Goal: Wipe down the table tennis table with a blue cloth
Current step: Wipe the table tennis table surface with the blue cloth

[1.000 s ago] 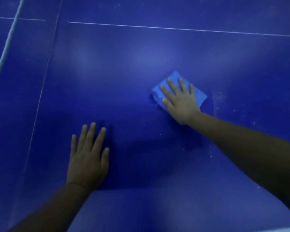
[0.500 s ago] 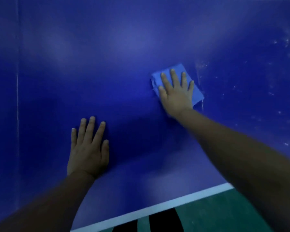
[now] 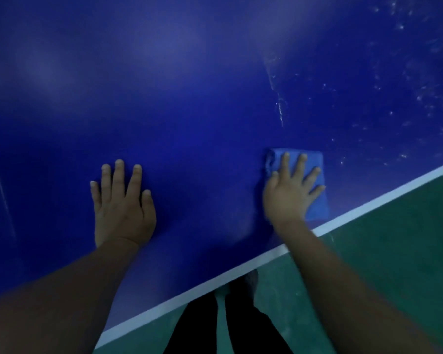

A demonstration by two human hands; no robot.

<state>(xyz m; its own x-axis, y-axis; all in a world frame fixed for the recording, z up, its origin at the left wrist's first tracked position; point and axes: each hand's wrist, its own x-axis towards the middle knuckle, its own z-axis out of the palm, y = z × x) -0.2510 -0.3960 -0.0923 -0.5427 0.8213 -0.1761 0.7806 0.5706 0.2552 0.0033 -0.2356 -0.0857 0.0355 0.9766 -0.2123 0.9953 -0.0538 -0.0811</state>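
Cloth (image 3: 315,172) under rt hand (image 3: 289,192) slid back near table (image 3: 189,98) edge.

A matte green floor (image 3: 394,251) fills the lower right of the frame, with pale scuffs and specks scattered over it. At the bottom centre, dark black trouser legs (image 3: 197,328) stand on it, a narrow strip of green showing between them. The light is dim and bluish, and soft pale reflections spread across the upper left of the frame.
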